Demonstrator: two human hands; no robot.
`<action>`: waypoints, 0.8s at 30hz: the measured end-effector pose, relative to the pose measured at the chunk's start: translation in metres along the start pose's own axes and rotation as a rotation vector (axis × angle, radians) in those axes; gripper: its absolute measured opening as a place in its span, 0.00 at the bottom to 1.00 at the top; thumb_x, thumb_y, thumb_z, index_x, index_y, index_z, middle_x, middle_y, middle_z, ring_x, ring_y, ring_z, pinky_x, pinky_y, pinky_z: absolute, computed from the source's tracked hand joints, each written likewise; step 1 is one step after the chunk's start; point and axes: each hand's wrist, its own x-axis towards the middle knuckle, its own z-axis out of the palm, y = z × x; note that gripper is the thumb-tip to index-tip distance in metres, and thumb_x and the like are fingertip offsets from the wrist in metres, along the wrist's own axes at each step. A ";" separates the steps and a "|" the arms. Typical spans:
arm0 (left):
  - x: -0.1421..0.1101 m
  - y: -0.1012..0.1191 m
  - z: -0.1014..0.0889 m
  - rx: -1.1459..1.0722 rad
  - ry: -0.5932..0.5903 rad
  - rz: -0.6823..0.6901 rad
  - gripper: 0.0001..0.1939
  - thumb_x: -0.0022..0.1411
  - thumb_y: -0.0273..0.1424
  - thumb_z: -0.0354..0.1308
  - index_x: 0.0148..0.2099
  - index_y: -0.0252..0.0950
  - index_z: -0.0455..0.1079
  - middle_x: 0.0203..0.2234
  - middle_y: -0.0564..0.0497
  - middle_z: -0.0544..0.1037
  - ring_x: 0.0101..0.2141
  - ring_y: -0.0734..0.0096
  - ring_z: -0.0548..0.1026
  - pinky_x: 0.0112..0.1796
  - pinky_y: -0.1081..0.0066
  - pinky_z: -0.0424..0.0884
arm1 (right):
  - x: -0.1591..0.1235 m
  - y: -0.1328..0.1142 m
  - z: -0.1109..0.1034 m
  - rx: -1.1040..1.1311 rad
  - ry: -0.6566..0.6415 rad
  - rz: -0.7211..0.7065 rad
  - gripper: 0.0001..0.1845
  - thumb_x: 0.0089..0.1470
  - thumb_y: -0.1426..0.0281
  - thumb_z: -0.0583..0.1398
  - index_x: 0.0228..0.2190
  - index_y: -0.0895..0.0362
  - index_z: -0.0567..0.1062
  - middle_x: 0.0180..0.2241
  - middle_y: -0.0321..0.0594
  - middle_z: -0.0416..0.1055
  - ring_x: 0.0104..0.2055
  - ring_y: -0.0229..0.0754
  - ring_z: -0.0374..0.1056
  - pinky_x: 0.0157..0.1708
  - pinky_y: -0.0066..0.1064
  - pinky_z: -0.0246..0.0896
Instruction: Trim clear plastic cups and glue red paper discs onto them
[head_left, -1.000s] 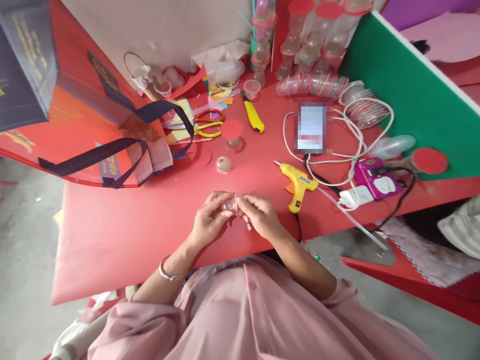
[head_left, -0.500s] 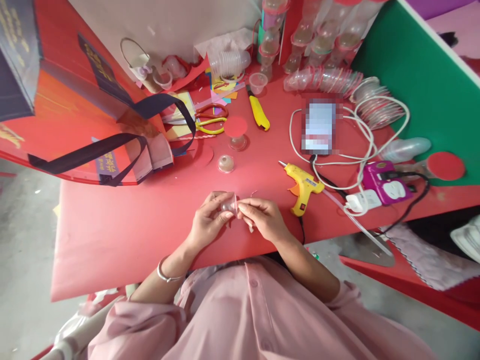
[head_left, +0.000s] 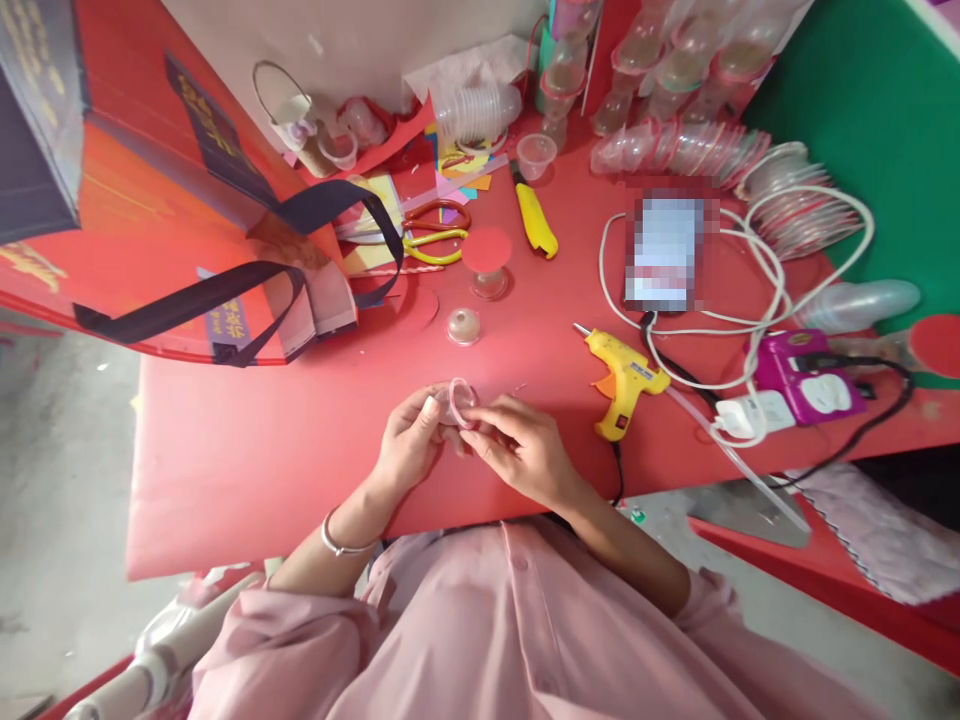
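A small clear plastic cup with a pink rim [head_left: 460, 403] is held over the front of the red table. My left hand [head_left: 409, 436] is closed around its body, thumb near the rim. At the rim, my right hand [head_left: 517, 440] pinches the cup's edge between its fingers; whether it holds anything else there is hidden. Just beyond my hands sits a small clear domed piece [head_left: 463, 326] with a sandy-brown look. Behind that stands a clear cup topped by a red disc [head_left: 486, 250]. The yellow glue gun [head_left: 624, 378] lies right of my hands.
A large red bag [head_left: 187, 230] stands at the left. Scissors [head_left: 435, 232] and a yellow cutter [head_left: 535, 217] lie farther back. On the right are a phone [head_left: 664, 248], a white cable, a purple power strip [head_left: 810, 375] and stacked clear cups [head_left: 675, 148].
The cup has turned so its round opening shows towards me and the right. My right fingers have shifted along the rim. The whole view has moved slightly.
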 end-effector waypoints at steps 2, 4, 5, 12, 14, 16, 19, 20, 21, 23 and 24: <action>-0.001 0.000 0.000 0.008 -0.009 -0.002 0.25 0.65 0.48 0.66 0.50 0.30 0.78 0.36 0.42 0.83 0.25 0.70 0.79 0.22 0.72 0.77 | 0.001 0.002 0.002 -0.010 0.034 -0.054 0.06 0.65 0.68 0.64 0.43 0.53 0.82 0.32 0.37 0.75 0.32 0.37 0.71 0.36 0.29 0.68; -0.003 0.001 -0.001 0.017 -0.031 -0.003 0.26 0.65 0.49 0.65 0.52 0.32 0.77 0.38 0.42 0.84 0.24 0.70 0.79 0.22 0.71 0.78 | 0.003 0.002 0.003 -0.012 0.045 -0.057 0.05 0.65 0.67 0.64 0.41 0.51 0.82 0.33 0.38 0.76 0.34 0.37 0.72 0.37 0.29 0.69; -0.003 0.001 -0.002 0.023 -0.046 0.000 0.26 0.65 0.49 0.65 0.54 0.33 0.76 0.41 0.41 0.84 0.25 0.70 0.79 0.23 0.71 0.78 | 0.003 0.001 0.003 -0.017 0.044 -0.044 0.06 0.65 0.66 0.64 0.40 0.51 0.82 0.33 0.38 0.76 0.34 0.38 0.73 0.37 0.30 0.69; -0.006 0.004 -0.005 -0.001 -0.122 -0.031 0.20 0.66 0.38 0.67 0.57 0.36 0.76 0.46 0.42 0.82 0.30 0.69 0.81 0.27 0.71 0.80 | 0.002 -0.005 0.001 -0.101 0.043 0.006 0.07 0.65 0.62 0.64 0.41 0.49 0.83 0.33 0.39 0.77 0.34 0.40 0.73 0.39 0.32 0.70; -0.006 0.006 -0.004 -0.045 -0.147 -0.066 0.20 0.66 0.38 0.67 0.57 0.36 0.76 0.47 0.41 0.81 0.32 0.70 0.81 0.28 0.72 0.80 | 0.000 -0.009 0.001 -0.119 0.045 0.003 0.08 0.65 0.62 0.64 0.44 0.48 0.83 0.34 0.39 0.78 0.34 0.40 0.73 0.39 0.32 0.70; -0.008 0.007 -0.004 -0.088 -0.174 -0.075 0.20 0.66 0.37 0.67 0.58 0.36 0.76 0.52 0.40 0.79 0.34 0.69 0.81 0.29 0.72 0.81 | -0.002 -0.014 0.000 -0.142 0.063 -0.002 0.09 0.65 0.62 0.65 0.46 0.48 0.82 0.35 0.39 0.77 0.34 0.39 0.72 0.39 0.32 0.70; -0.009 0.007 -0.003 -0.144 -0.220 -0.058 0.20 0.66 0.35 0.67 0.59 0.39 0.75 0.56 0.42 0.77 0.38 0.67 0.82 0.32 0.70 0.82 | -0.007 -0.022 -0.001 -0.188 0.125 -0.020 0.11 0.63 0.62 0.66 0.46 0.50 0.81 0.35 0.40 0.76 0.35 0.40 0.72 0.37 0.31 0.69; -0.010 0.006 -0.003 -0.156 -0.239 -0.057 0.20 0.65 0.34 0.67 0.58 0.40 0.75 0.56 0.43 0.77 0.39 0.67 0.82 0.33 0.69 0.83 | -0.009 -0.025 -0.001 -0.200 0.147 -0.026 0.11 0.62 0.62 0.67 0.46 0.51 0.81 0.35 0.40 0.76 0.35 0.40 0.72 0.36 0.31 0.68; -0.010 0.006 -0.003 -0.163 -0.259 -0.059 0.20 0.65 0.34 0.68 0.58 0.40 0.75 0.55 0.43 0.77 0.39 0.66 0.82 0.34 0.68 0.83 | -0.011 -0.027 -0.001 -0.208 0.167 -0.026 0.12 0.61 0.61 0.68 0.45 0.51 0.81 0.34 0.39 0.76 0.35 0.40 0.72 0.36 0.31 0.68; -0.010 0.005 -0.002 -0.170 -0.291 -0.059 0.19 0.65 0.34 0.68 0.58 0.40 0.75 0.54 0.43 0.77 0.40 0.65 0.82 0.35 0.67 0.83 | -0.015 -0.029 0.001 -0.196 0.185 0.007 0.12 0.61 0.61 0.68 0.44 0.51 0.82 0.33 0.39 0.77 0.33 0.40 0.72 0.35 0.31 0.68; -0.010 0.005 -0.002 -0.173 -0.299 -0.055 0.20 0.65 0.34 0.68 0.58 0.41 0.75 0.54 0.43 0.77 0.40 0.65 0.82 0.35 0.66 0.83 | -0.017 -0.030 0.001 -0.166 0.175 0.047 0.12 0.61 0.60 0.68 0.44 0.51 0.82 0.33 0.39 0.78 0.32 0.39 0.72 0.35 0.31 0.68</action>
